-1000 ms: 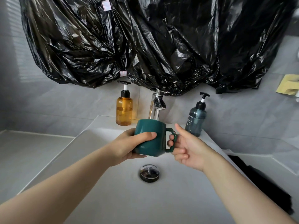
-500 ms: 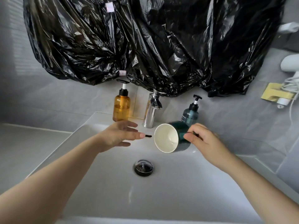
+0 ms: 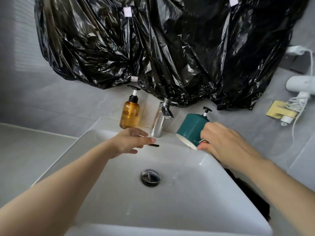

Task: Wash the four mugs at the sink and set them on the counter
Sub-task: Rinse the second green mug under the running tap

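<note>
Tipped further mouth-down, green mug point(image 3: 191, 128) is gripped by right hand point(image 3: 223, 142), seemingly dripping; left hand point(image 3: 129, 142) fingers point(image 3: 143, 134) spread, empty.

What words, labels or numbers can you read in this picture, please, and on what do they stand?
None can be read.
White tags on the black plastic sheet: faint marks, too blurred to read.
Amber pump bottle: no print shows.
Second pump bottle: body hidden behind the teal mug.
</note>
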A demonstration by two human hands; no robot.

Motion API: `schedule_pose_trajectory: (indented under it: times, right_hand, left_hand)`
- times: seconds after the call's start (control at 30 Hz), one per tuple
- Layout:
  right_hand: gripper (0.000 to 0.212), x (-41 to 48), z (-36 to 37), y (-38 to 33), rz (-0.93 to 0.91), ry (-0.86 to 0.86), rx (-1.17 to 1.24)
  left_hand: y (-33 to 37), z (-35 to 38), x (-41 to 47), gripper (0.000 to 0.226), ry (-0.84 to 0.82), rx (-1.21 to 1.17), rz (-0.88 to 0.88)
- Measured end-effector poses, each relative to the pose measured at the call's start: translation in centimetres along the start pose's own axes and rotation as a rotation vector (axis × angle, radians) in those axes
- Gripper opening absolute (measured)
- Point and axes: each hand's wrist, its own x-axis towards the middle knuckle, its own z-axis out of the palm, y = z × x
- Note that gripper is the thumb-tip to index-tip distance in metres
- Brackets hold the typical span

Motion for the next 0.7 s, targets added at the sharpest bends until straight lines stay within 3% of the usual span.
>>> schedule_pose_trajectory:
  times: [0.2,0.27,0.37,0.47,0.6,0.7]
  right_hand:
    - [0.036,0.5,0.2,-0.3,0.016,0.053,-0.08]
    - [0.033,0.6,0.5,-0.4,0.096,0.056,-0.006]
    - [0.022,0.5,0.8,-1.1,0.418,0.075,0.437]
    - [0.029,-0.4,1.4,-2.4,0.747,0.06,0.926]
    - [0.038,-1.8,2.8,-4.3,0.924,0.052,1.505]
    - [0.028,-2.4,3.8,-5.3,0.953,0.047,1.754]
  left_hand:
    - [0.2,0.4,-0.1,0.081,-0.001,0.026,0.011]
    - [0.3,0.5,-0.1,0.072,-0.001,0.015,0.01]
    - [0.2,0.6,0.1,0.058,0.001,-0.022,0.0]
    - [0.5,1.2,-0.1,0.053,-0.022,-0.102,-0.037]
    - [1.1,2.8,-0.8,0.076,-0.174,-0.329,-0.202]
    - [1.3,4.6,-1.7,0.082,-0.295,-0.437,-0.251]
